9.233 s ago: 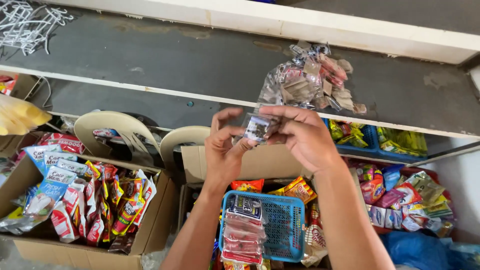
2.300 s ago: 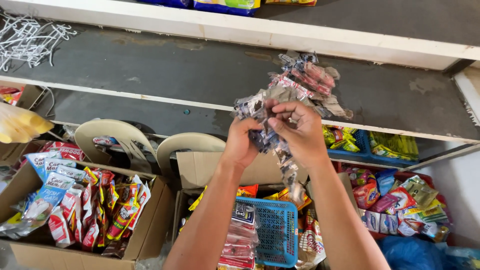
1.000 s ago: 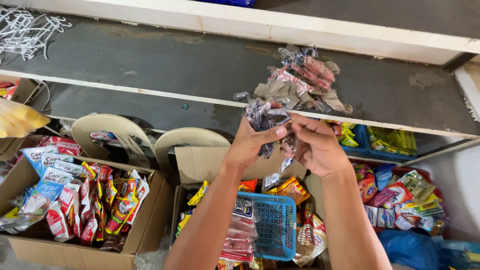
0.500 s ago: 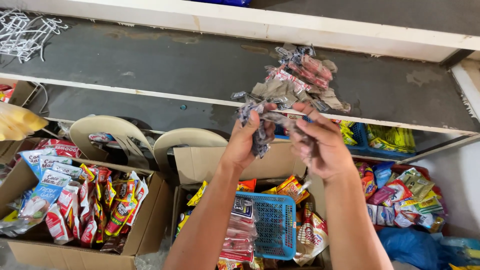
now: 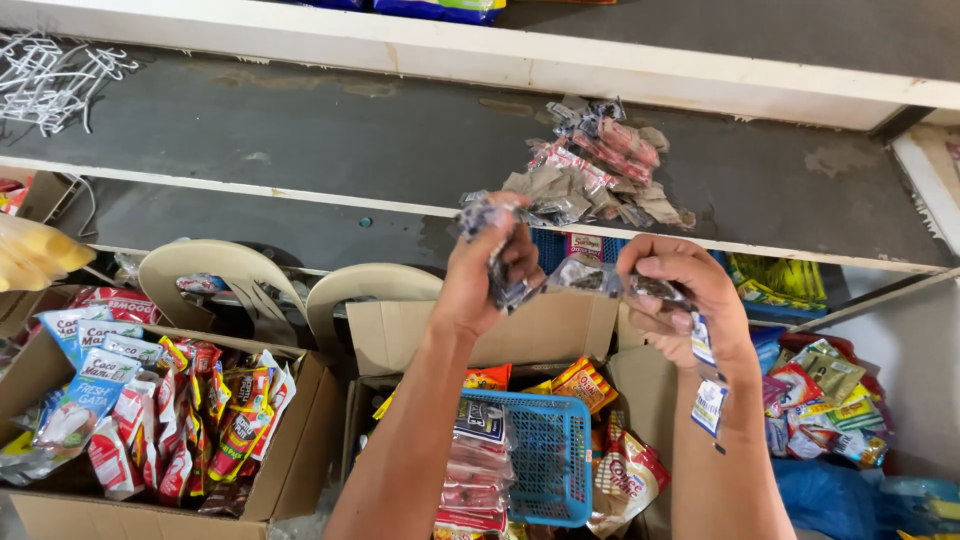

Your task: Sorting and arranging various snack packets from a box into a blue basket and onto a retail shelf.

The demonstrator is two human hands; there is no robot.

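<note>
At far left, white wire hooks (image 5: 50,75) lie on the grey shelf (image 5: 300,120); below sits a cardboard box of snack packets (image 5: 150,400). The left hand (image 5: 490,265) is closed around a bunched end of the sachet strip (image 5: 585,275), the right hand (image 5: 680,300) pinches its other end, with the tail dangling. More sachets (image 5: 590,165) wait on the shelf, so sorting looks partway done. Half a second earlier the hands were closer together; now the strip is pulled out between them

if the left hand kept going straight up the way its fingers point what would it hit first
Probably the pile of small sachets on the grey shelf, just above and right of the left hand, which grips a strip of sachets. Depth is unclear, so it may meet the shelf edge first.
</note>
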